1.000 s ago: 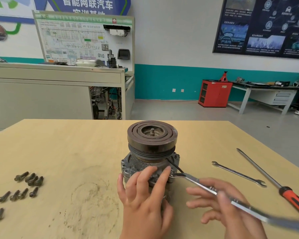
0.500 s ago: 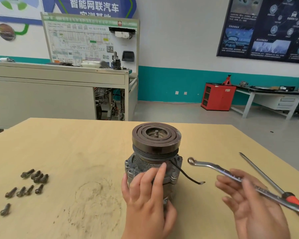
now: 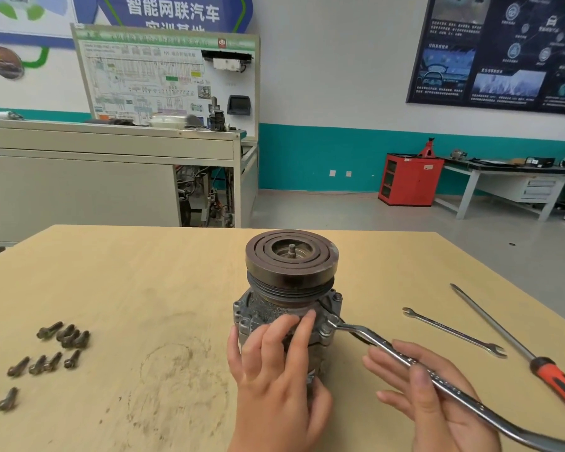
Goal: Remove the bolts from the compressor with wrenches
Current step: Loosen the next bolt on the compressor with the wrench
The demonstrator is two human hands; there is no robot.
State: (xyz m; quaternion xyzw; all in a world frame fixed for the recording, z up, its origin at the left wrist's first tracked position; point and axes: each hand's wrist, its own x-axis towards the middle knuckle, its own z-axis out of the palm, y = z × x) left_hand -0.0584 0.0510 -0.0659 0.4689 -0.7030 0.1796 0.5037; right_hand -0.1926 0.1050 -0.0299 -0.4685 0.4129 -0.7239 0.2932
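At a workshop table (image 3: 144, 272), a person works on the compressor (image 3: 291, 288), which stands upright near the middle of the tabletop with its pulley on top. The left hand (image 3: 274, 370) is wrapped around the housing, fingers over the front and thumb round the near side, while the right hand (image 3: 437, 396) pins the ring wrench (image 3: 372, 337) between thumb and outstretched fingers. The wrench's ring end sits at the flange (image 3: 327, 332), apparently over a bolt head it hides. Doing this step well likely means seating the ring fully and level before pulling, swinging the long handle flat rather than upward, and bracing the body firmly so it neither turns nor tips. Nine loose bolts (image 3: 72, 337) lie well to the left. An open-ended wrench (image 3: 454, 332) and a screwdriver (image 3: 516, 344) rest to the right.
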